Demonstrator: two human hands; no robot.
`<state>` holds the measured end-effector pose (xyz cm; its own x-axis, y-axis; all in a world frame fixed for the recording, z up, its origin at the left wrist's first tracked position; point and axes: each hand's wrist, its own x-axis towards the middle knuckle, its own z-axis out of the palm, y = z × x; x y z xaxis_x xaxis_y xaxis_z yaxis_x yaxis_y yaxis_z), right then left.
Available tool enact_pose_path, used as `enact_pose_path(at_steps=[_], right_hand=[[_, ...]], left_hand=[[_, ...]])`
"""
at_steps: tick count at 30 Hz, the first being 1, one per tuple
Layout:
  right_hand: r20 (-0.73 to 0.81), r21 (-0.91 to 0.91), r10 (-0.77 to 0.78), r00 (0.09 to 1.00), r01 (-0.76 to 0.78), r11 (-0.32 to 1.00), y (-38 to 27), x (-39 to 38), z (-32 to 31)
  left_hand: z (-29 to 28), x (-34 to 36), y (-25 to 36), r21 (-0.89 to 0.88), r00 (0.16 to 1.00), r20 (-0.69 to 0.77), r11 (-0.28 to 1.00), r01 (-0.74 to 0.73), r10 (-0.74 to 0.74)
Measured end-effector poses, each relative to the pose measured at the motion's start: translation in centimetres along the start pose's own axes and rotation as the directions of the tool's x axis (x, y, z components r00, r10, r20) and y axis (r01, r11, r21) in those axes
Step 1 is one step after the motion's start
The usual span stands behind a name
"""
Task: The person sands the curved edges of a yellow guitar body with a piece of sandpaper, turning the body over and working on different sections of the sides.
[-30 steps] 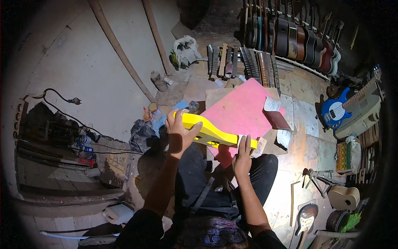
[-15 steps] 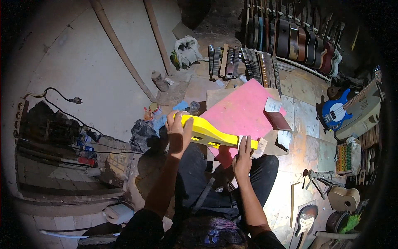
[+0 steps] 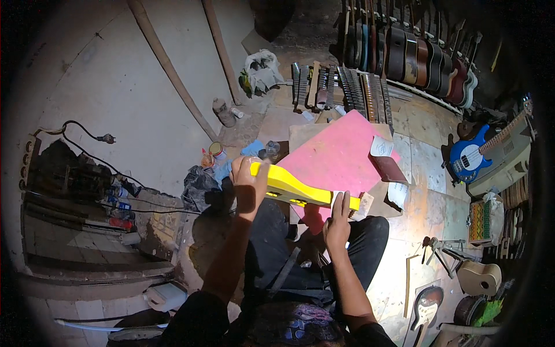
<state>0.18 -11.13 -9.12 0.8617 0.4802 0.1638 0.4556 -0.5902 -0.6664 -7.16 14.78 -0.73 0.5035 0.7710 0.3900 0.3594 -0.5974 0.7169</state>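
Note:
A bright yellow electric guitar body is held on edge above my lap, its long curved side facing up. My left hand is wrapped around its left end, thumb and fingers gripping the rim. At the right end my right hand presses a small white piece of sandpaper against the yellow edge with its index and middle fingers straight. The other fingers are curled. Dark cutouts show on the lower face of the body; its far face is hidden. A pink sheet lies on the floor just beyond.
Sandpaper sheets lie at the pink sheet's right edge. Fretted necks lie in a row beyond it. A blue bass guitar stands to the right, guitars hang at the back, and a black plastic bag sits to the left.
My right fingers and the sandpaper have shifted very slightly along the yellow edge. My left hand keeps its grip, and the guitar body stays almost in place.

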Motion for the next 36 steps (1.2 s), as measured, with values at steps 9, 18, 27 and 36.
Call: enact_pose_path(at_steps=[9, 18, 27, 36], right_hand=[[0.0, 0.016, 0.004, 1.0, -0.004, 1.0, 0.0, 0.1, -0.2], [-0.019, 0.024, 0.031, 0.999, -0.031, 0.999, 0.7, 0.0, -0.1], [-0.075, -0.046, -0.011, 0.997, 0.008, 0.999, 4.9, 0.8, 0.1], [-0.016, 0.275, -0.1, 0.995, 0.101, 0.956, 4.2, 1.9, 1.1]], left_hand=[[-0.1, -1.0, 2.6, 0.199, 0.982, -0.07, 0.967, -0.158, 0.175], [-0.1, -0.7, 0.0, -0.013, 0.984, 0.05, 0.985, -0.173, 0.173], [-1.5, -0.2, 4.9, -0.178, 0.92, 0.321, 0.968, -0.174, 0.225], [1.0, -3.2, 6.0, -0.075, 0.919, 0.179, 0.937, -0.342, 0.35]])
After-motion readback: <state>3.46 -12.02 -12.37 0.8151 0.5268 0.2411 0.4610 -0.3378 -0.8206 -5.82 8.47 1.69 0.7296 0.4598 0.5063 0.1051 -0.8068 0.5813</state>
